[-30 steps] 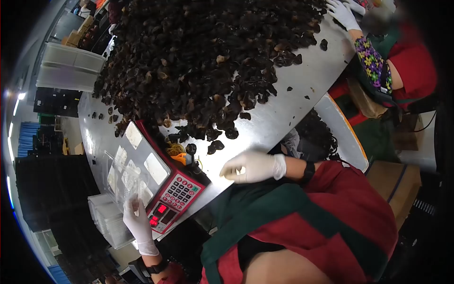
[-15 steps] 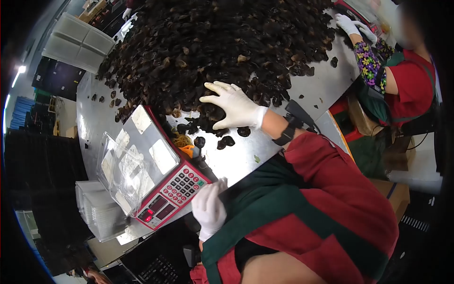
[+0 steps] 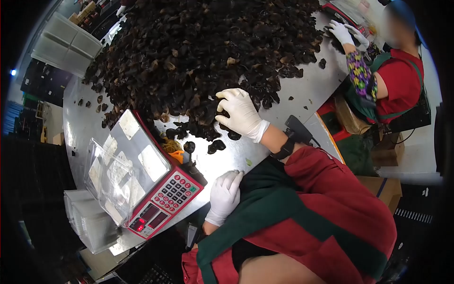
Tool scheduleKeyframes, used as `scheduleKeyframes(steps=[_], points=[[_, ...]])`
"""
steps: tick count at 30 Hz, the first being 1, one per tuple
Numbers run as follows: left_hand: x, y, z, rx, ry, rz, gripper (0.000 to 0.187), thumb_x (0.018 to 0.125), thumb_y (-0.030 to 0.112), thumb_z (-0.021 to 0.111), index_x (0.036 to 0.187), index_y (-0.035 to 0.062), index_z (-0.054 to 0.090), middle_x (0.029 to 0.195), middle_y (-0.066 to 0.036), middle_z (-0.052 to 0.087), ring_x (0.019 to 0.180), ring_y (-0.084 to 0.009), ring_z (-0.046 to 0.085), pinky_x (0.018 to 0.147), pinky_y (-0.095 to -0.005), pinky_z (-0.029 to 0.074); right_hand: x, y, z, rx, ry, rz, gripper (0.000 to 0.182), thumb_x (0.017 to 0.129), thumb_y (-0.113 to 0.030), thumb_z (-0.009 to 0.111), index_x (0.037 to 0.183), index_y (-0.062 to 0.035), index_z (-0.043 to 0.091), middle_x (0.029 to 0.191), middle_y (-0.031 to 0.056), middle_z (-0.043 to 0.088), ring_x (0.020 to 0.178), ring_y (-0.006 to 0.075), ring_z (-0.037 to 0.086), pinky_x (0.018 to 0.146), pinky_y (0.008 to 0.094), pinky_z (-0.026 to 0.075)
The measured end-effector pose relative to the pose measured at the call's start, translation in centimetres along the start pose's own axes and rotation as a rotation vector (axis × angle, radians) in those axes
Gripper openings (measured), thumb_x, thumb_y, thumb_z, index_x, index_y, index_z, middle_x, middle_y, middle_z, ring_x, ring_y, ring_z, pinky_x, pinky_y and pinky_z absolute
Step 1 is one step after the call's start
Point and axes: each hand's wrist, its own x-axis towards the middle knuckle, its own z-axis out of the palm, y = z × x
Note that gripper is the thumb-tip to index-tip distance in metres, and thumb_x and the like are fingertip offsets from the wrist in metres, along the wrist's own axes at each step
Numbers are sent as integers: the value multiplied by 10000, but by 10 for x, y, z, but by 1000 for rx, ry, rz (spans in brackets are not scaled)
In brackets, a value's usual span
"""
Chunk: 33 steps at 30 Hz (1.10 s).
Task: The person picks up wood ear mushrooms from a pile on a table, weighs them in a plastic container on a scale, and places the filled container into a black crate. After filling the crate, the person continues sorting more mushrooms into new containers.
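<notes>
The right hand, in a white glove (image 3: 239,112), lay at the near edge of a broad heap of dark brown, crinkled pieces (image 3: 203,61), which filled the twelve o'clock side of a shiny metal table (image 3: 236,156). It was half open, thumb and bent fingers well parted around a gap, with nothing visibly clasped; whether the fingertips touched the pieces could not be told.

At six o'clock from it, the white-gloved left hand (image 3: 224,195) rested near the table's edge, fingers together and loosely bent; its palm was hidden, so whether it held anything could not be told.

At nine to ten o'clock from the left hand stood a red-framed scale with a silver plate and keypad (image 3: 152,161), some red digits lit. An open, clear plastic box (image 3: 120,185) sat on the plate, and a stack of similar clear boxes (image 3: 92,222) stood at seven to eight o'clock from the scale. Yellow bands (image 3: 169,145) lay between scale and heap. At two o'clock, a co-worker in red and green (image 3: 399,80) had both gloved hands over the table.
</notes>
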Motion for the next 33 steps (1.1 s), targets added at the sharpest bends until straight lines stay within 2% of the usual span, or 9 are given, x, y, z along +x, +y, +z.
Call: scheduleKeyframes(steps=[9, 12, 15, 18, 20, 26, 29, 31, 33], points=[[3, 3, -1, -14, 98, -26, 485, 700, -97, 621, 1147, 88, 666, 1054, -60, 651, 975, -257, 630, 822, -373, 498, -4, 6, -14, 281, 109, 112, 71, 764, -162, 725, 742, -106, 687, 1124, 31, 672, 1118, 262, 567, 997, 413, 411], [0, 1, 1, -21, 46, -8, 453, 748, -49, 605, 1190, 40, 643, 1134, -99, 619, 1067, -283, 611, 896, -394, 489, -3, 10, -20, 393, 144, 137, 66, 815, -143, 702, 808, -80, 686, 1093, 46, 689, 1068, 276, 582, 966, 403, 433], [4, 4, -1, -15, 110, -18, 487, 693, -109, 619, 1139, 81, 666, 1051, -62, 651, 967, -256, 634, 818, -371, 501, -2, 4, -32, 443, 168, 145, 56, 862, -97, 671, 885, -47, 672, 1032, 69, 704, 1014, 277, 608, 924, 389, 471], [5, 5, -2, -17, 119, -20, 485, 688, -109, 622, 1132, 80, 666, 1051, -63, 651, 970, -257, 635, 821, -369, 502, 1, -3, -43, 698, 113, 275, 61, 919, -83, 645, 932, -23, 648, 990, 85, 712, 945, 207, 646, 853, 344, 507], [5, 5, -3, -25, 109, -22, 482, 688, -106, 624, 1132, 77, 664, 1052, -64, 652, 975, -257, 636, 823, -367, 503, 4, -9, -55, 820, -39, 527, 90, 971, -88, 614, 977, 1, 625, 950, 82, 707, 879, 122, 647, 793, 286, 519], [-2, 0, -3, -82, 15, -39, 445, 765, -53, 610, 1199, 39, 635, 1143, -117, 616, 1055, -303, 611, 906, -409, 490, 0, -9, -50, 933, -44, 522, 93, 977, -90, 606, 990, 1, 616, 917, 57, 682, 859, 87, 611, 795, 263, 504], [0, 2, 3, -338, 111, -190, 436, 836, -45, 613, 1266, 27, 588, 1150, -141, 613, 1045, -328, 614, 915, -418, 488, -13, -12, -47, 1005, -188, 414, 121, 962, -121, 616, 973, -5, 644, 908, 33, 662, 862, 101, 598, 789, 277, 493], [15, 23, -7, -631, 285, -547, 404, 905, -38, 605, 1302, 4, 545, 1156, -116, 622, 1000, -193, 621, 843, -301, 515, -20, -33, -54, 1039, -397, 436, 113, 974, -116, 610, 947, -8, 632, 828, 28, 664, 773, 96, 614, 728, 265, 504], [26, 23, -12, -723, 379, -636, 467, 913, 10, 650, 1354, 21, 497, 1185, -87, 606, 950, -115, 595, 796, -258, 497, -39, -41, -48, 1014, -530, 337, 95, 967, -85, 618, 936, 4, 631, 845, 44, 682, 798, 100, 649, 726, 257, 525]])
